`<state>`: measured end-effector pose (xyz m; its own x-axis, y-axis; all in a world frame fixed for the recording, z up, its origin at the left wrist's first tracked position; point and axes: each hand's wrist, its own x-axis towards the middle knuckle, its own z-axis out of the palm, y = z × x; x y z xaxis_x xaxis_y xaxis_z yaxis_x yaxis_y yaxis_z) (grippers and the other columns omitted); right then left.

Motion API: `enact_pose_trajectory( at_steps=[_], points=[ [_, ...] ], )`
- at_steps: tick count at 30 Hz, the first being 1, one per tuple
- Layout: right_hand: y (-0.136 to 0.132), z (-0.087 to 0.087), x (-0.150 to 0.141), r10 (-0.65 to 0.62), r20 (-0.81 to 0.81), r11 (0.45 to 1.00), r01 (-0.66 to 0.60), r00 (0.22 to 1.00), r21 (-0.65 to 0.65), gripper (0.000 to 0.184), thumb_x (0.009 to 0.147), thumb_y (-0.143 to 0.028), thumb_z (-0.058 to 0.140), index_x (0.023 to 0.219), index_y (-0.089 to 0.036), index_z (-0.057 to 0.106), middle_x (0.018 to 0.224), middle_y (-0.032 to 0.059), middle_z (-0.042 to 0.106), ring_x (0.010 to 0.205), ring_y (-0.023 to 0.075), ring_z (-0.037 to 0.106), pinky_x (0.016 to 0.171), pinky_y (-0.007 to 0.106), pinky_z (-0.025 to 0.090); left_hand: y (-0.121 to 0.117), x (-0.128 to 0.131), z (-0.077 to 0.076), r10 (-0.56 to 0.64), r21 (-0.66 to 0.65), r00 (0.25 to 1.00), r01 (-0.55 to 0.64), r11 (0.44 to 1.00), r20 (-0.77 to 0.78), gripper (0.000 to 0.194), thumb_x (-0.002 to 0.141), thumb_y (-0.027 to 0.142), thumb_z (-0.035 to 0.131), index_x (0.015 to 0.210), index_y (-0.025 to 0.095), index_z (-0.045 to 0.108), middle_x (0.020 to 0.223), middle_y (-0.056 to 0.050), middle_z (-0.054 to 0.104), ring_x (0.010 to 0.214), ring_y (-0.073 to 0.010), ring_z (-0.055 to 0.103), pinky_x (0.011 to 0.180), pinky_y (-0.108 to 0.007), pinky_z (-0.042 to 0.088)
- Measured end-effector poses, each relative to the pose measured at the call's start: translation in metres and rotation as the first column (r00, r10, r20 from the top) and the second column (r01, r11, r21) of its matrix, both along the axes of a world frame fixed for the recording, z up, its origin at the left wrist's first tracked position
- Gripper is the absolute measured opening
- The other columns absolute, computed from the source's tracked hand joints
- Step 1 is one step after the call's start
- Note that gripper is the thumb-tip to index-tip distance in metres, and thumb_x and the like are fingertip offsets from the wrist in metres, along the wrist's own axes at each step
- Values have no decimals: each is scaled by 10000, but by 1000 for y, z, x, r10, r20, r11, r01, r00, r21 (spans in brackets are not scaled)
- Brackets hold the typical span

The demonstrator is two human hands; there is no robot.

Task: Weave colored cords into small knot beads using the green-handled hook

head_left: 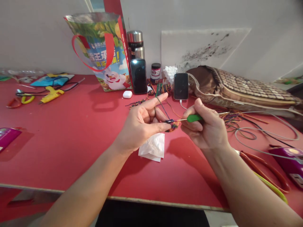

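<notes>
Before me, the left hand (143, 123) pinches a multicoloured crochet piece (174, 126) at its three o'clock; the right hand (208, 127) grips a green-handled hook (194, 118), the piece at its nine o'clock.

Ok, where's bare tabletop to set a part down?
Widest: red tabletop between the purple item, yellow glue gun and left hand. Smaller: strip between the white paper and front edge. Crowded: the back, from printed bag to brown bag; right side, with yarn and red-handled tool.
</notes>
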<state>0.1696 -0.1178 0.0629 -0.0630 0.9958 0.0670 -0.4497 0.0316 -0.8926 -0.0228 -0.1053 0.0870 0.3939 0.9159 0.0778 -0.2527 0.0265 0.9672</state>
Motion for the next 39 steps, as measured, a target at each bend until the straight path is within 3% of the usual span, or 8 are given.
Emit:
enact_pose_trajectory(
  at_steps=[9,15,22,30,39],
  points=[
    [1,1,4,-26,26,1000,26,999,6,447,854,-576,804,665,-173,767,404,-97,252,356,47,167,349,215,151,0,1,1,15,-6,1000,-15,1000,-3,658,685,100,919,1317,207,769,709,9,730,697,-174,724,673,-286,593],
    [0,3,3,-69,31,998,69,997,2,419,797,-556,847,624,-182,772,381,-85,283,372,50,162,365,227,124,0,1,0,30,5,999,-30,1000,-14,646,688,93,913,1306,222,776,697,19,715,672,-157,702,665,-276,590],
    [0,3,4,-104,94,994,100,990,41,480,837,-595,825,630,-171,739,399,-84,289,353,51,200,372,237,148,1,1,0,43,29,998,-42,999,-41,676,696,103,899,1347,208,751,695,22,714,677,-163,708,666,-279,601],
    [-4,5,-3,-265,134,961,249,955,121,461,813,-587,864,629,-180,750,416,-44,404,374,71,297,388,251,189,2,4,-5,153,88,980,-143,986,-124,751,669,133,929,1390,203,727,695,31,706,604,-123,628,583,-245,521],
    [-10,-5,-9,-426,267,893,355,864,278,419,929,-556,759,687,-216,796,468,-20,489,415,110,414,427,289,280,6,7,-13,234,68,961,-226,972,-150,818,638,165,965,1415,194,710,701,12,729,587,-127,594,559,-267,444]
  ],
)
